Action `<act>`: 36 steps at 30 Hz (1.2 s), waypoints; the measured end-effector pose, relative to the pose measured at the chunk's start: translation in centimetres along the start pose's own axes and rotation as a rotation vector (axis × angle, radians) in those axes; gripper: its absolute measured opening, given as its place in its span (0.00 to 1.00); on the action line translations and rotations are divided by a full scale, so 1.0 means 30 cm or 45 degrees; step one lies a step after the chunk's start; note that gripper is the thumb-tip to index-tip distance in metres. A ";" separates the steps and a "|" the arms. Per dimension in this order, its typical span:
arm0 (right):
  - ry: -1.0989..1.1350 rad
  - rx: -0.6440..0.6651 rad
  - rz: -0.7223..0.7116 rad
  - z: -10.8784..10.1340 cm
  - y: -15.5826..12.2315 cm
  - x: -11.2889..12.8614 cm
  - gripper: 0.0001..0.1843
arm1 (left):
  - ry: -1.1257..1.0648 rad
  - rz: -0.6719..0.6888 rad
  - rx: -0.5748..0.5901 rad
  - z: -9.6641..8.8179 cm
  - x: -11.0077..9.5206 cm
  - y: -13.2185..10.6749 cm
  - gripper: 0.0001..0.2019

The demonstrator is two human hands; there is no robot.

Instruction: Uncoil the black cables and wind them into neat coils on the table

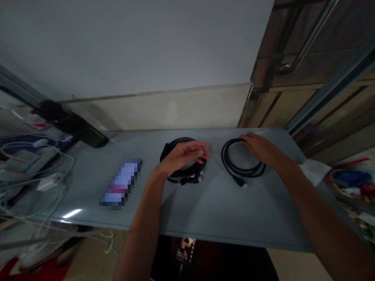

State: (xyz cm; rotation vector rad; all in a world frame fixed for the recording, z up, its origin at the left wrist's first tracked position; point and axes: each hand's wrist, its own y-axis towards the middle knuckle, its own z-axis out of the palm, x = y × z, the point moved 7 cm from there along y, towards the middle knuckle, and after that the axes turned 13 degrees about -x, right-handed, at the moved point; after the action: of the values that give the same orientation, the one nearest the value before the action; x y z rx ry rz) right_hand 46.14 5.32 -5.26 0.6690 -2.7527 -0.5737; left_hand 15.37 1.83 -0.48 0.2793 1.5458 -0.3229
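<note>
Two coils of black cable lie on the grey tabletop. Over the middle coil (195,171) hovers my left hand (187,153), its fingers loosely stretched and the thumb apart, with nothing in them that I can see; it covers part of that coil. The right coil (230,166) is a looser ring, its plug end (239,181) pointing toward the front edge. At this ring's upper right, my right hand (259,148) has its fingers bent down onto the black cable, and the hand hides that stretch of it.
A pixelated phone-like slab (123,182) lies on the grey table (211,212) to the left. Behind it a black bottle (77,125) lies tilted. White cords and an adapter (49,181) crowd the left end. White tissue (315,171) is at the right edge. A wall stands behind.
</note>
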 end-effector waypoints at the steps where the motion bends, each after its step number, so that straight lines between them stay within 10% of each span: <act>1: -0.018 -0.006 -0.005 0.001 -0.001 -0.009 0.21 | 0.004 0.052 -0.080 -0.021 -0.011 0.005 0.20; 8: -0.191 -0.077 0.066 -0.016 0.006 0.026 0.21 | -0.015 0.408 -0.663 -0.193 -0.053 0.012 0.15; 12: -0.146 -0.115 0.074 -0.037 0.017 0.108 0.25 | 0.530 0.628 -0.928 -0.270 -0.074 -0.006 0.13; 18: -0.103 -0.084 0.053 -0.028 0.017 0.217 0.40 | 1.186 0.611 -0.753 -0.281 -0.016 0.020 0.18; 36: -0.002 -0.139 -0.061 -0.025 0.018 0.288 0.27 | 1.211 0.519 -0.750 -0.365 0.034 0.008 0.13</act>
State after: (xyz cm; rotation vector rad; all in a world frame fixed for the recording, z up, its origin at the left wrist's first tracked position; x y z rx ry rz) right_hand 38.72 1.35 -3.11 0.7105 -2.6901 -0.7296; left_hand 5.30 6.12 -1.59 0.2842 2.3597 0.6854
